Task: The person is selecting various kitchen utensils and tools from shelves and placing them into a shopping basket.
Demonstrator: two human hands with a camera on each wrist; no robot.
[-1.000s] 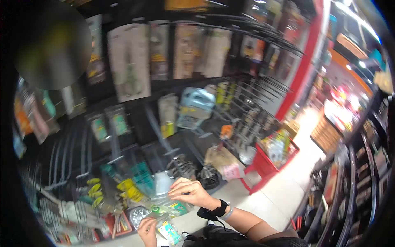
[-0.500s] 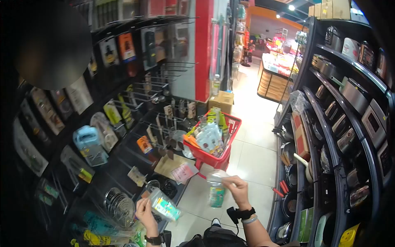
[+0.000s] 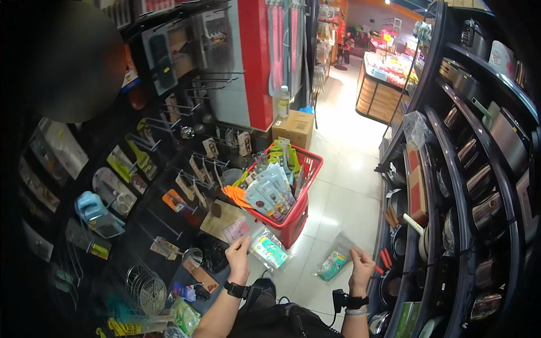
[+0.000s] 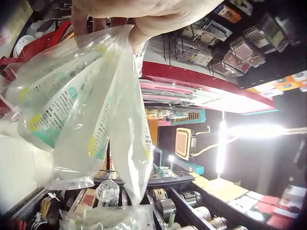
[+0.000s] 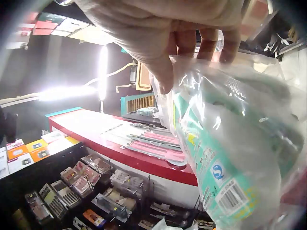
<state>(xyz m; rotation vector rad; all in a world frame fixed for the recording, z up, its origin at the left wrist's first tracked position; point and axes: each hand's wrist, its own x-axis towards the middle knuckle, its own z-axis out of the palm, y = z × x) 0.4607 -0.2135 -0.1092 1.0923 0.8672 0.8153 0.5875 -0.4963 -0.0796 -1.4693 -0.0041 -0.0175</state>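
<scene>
My left hand [image 3: 238,261] pinches the top of clear plastic packets with green and yellow print [image 3: 269,251], which hang to its right. In the left wrist view several of these packets [image 4: 62,105] fan out below the fingers of my left hand [image 4: 139,19]. My right hand [image 3: 360,272] pinches the upper edge of another clear packet with a green label [image 3: 335,263], held over the floor tiles. The right wrist view shows that packet's barcode and green print [image 5: 225,177] beneath my right hand [image 5: 182,28].
A red basket [image 3: 292,225] full of packaged utensils stands ahead, with a cardboard box [image 3: 293,128] behind it. Hooks with hanging goods line the left wall. Dark shelves [image 3: 451,141] with pots and appliances run along the right. A tiled aisle [image 3: 344,169] leads to a lit counter [image 3: 375,96].
The view has swung right along the aisle, towards the basket. Both hands have moved away from the lower left goods, and the packets they pinch have come with them, now held apart.
</scene>
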